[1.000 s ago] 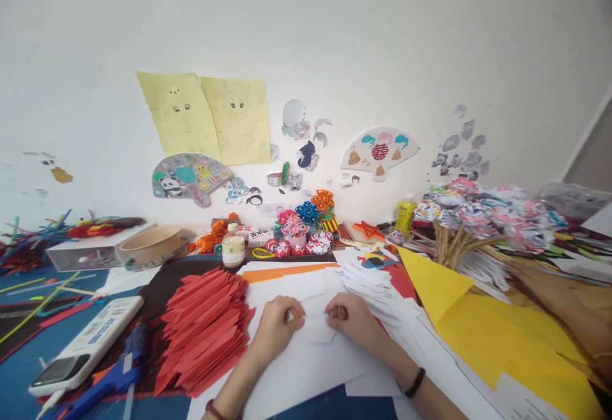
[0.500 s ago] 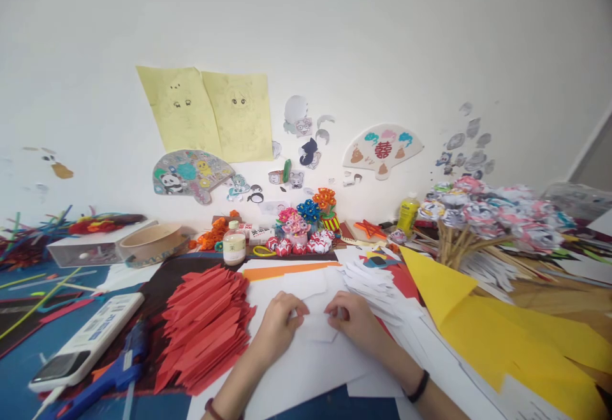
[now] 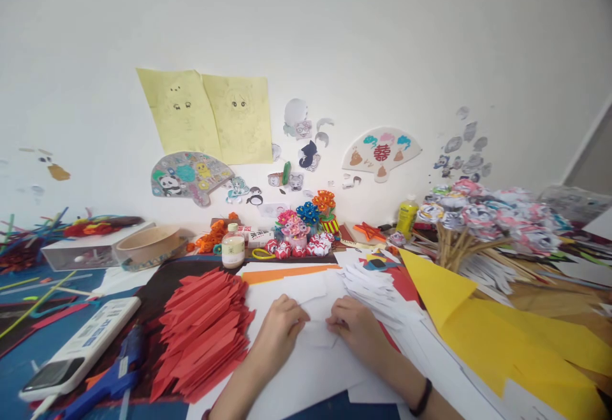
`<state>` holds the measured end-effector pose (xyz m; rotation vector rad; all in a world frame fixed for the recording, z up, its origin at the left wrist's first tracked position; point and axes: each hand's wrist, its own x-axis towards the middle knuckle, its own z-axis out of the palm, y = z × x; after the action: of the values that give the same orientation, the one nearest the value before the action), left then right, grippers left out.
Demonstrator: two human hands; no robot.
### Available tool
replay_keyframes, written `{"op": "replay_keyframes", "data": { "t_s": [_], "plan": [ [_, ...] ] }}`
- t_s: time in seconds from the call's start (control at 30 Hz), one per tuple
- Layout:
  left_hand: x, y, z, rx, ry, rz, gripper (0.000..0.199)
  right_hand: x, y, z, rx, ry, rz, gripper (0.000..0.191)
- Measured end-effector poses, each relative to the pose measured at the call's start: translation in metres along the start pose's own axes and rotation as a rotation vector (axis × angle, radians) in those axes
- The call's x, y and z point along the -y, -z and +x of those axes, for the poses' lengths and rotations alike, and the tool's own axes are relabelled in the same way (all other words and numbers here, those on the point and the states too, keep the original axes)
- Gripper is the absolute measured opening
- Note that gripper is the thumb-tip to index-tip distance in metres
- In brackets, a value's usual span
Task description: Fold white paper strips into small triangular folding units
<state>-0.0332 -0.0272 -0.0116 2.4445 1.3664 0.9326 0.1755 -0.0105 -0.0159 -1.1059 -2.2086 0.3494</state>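
Note:
Between my hands is a small white paper piece point(image 3: 319, 331), over larger white sheets point(image 3: 306, 372). My left hand point(image 3: 283, 325) pinches its left edge between thumb and fingers. On the opposite edge, my right hand point(image 3: 354, 327) has its fingers pressed together on the same piece. A pile of folded red paper strips point(image 3: 205, 331) lies left of my left hand. Folded white strips point(image 3: 375, 289) are heaped beyond my right hand. An orange sheet point(image 3: 287, 272) shows behind the white sheets.
At the left are a white power strip point(image 3: 88, 343) and a blue glue gun point(image 3: 119, 372). Yellow paper point(image 3: 511, 337) spreads at the right, near paper flowers point(image 3: 482, 213). A bottle point(image 3: 233, 248) and small flower crafts point(image 3: 295, 229) stand at the back.
My hands have stayed close to the same place, with slightly altered finger positions. The left forearm has shifted a little, and the whole view has moved slightly.

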Motion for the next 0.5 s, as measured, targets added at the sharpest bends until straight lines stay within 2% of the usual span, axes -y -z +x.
{"op": "replay_keyframes", "data": {
  "t_s": [0.27, 0.5],
  "plan": [
    [0.0004, 0.0092, -0.0016, 0.093, -0.101, 0.028, 0.021, 0.0036, -0.0003, -0.0005, 0.008, 0.108, -0.117, 0.020],
    [0.0006, 0.0059, -0.0043, 0.120, -0.191, 0.210, 0.026, -0.0023, -0.0035, -0.0034, 0.001, 0.258, -0.216, 0.017]
  ]
}}
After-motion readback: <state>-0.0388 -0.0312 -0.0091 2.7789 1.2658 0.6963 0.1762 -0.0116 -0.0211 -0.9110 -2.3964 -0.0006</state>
